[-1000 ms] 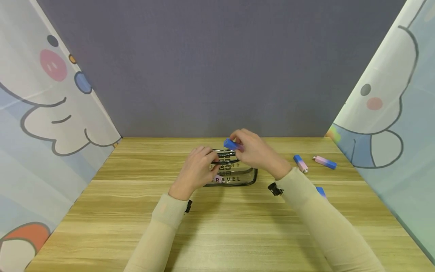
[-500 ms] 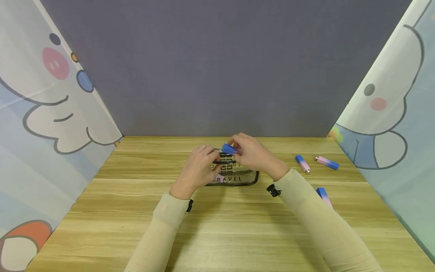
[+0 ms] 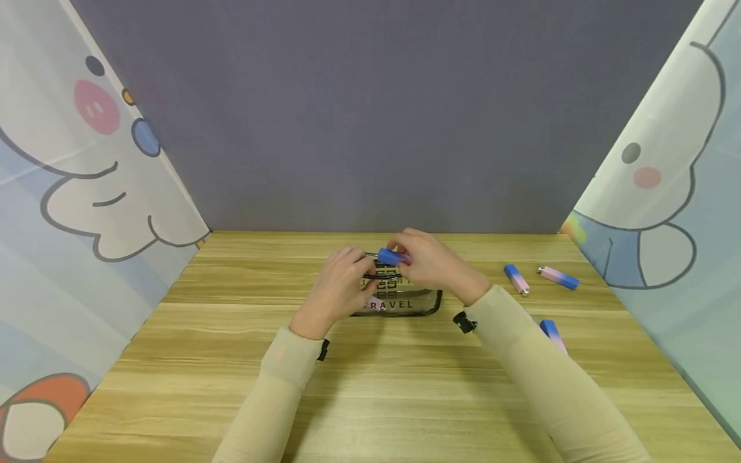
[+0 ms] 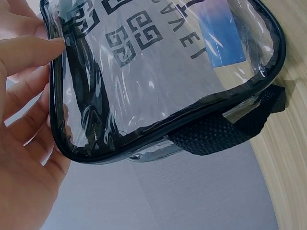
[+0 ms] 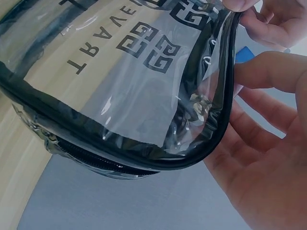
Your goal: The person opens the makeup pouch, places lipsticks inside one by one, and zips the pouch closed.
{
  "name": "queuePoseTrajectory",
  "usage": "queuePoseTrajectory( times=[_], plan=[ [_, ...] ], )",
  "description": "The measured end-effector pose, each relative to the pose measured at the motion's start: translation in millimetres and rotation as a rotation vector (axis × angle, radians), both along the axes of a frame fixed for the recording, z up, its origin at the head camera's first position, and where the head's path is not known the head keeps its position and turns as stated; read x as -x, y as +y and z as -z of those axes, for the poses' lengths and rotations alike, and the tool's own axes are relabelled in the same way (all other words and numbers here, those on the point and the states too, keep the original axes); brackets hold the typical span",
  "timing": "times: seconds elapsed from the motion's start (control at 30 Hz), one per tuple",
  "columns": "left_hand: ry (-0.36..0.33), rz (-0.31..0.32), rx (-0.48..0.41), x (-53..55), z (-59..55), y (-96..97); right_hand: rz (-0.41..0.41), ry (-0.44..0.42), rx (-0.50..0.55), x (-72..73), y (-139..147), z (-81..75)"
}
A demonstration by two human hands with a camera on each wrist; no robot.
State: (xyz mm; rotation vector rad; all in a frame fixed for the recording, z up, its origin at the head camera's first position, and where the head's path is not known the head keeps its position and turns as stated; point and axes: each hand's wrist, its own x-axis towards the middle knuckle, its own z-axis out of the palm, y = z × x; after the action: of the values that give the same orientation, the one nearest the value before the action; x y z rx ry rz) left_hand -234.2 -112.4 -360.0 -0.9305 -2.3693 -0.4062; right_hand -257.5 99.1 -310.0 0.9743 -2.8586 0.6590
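Note:
A clear travel pouch [image 3: 413, 299] with black piping and printed lettering stands on the table. My left hand [image 3: 338, 286] grips its top edge at the left; in the left wrist view the thumb [image 4: 36, 51] lies over the black rim. Between thumb and fingers my right hand [image 3: 434, 262] pinches a small square blue-and-pink stick [image 3: 389, 257] at the pouch's mouth, blue end leftward. In the right wrist view that hand [image 5: 268, 124] is right at the rim, its fingers partly behind it. Another such stick [image 4: 223, 43] shows through the clear plastic, inside the pouch.
On the wooden table [image 3: 370, 399], to the right, lie two blue-and-pink sticks with metal ends [image 3: 516, 280] and a further stick [image 3: 553, 334] partly behind the right sleeve. A grey panel [image 3: 370, 116] rises behind the table, with cartoon-printed curtains [image 3: 654, 257] at both sides.
My right hand has lowered slightly, bringing the blue-and-pink stick down and a little left to the pouch's mouth. The left hand keeps its hold on the rim.

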Motion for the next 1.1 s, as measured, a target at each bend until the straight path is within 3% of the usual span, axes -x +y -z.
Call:
queuePoseTrajectory(
  times=[0.4, 1.1],
  plan=[
    [0.001, -0.003, 0.006, -0.6, -0.5, 0.1, -0.015, -0.001, -0.071, -1.4, -6.2, -4.6],
    [0.002, -0.015, 0.005, -0.2, -0.3, 0.1, -0.005, 0.012, -0.085, -4.1, -6.1, -4.7]
  ],
)
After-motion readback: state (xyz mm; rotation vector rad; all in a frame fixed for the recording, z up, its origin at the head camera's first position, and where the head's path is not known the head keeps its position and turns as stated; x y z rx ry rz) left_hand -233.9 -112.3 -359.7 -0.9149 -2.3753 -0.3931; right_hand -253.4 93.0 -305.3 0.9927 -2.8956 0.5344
